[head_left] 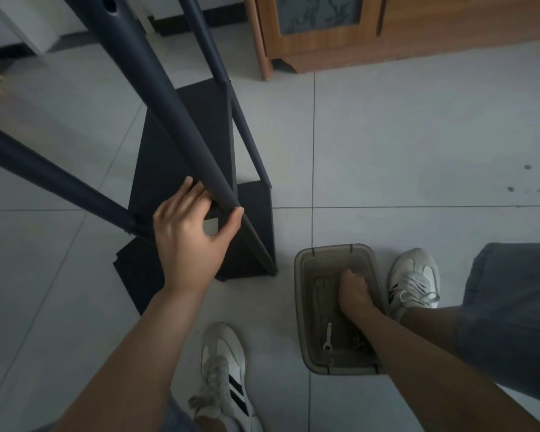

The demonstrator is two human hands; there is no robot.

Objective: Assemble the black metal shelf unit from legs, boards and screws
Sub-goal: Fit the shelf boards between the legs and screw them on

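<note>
The black shelf unit (pixel 200 169) stands on the tiled floor (pixel 418 145), its legs rising toward the camera from a low black board. The left hand (pixel 189 235) curls its fingers and thumb around the nearest leg (pixel 181 120) just above that board. To the right, a grey plastic tub (pixel 303 307) sits on the floor between two white shoes; the right hand (pixel 354 291) reaches down inside it, fingers bent, though whether it holds anything cannot be told. A small wrench (pixel 327 336) lies in the tub.
</note>
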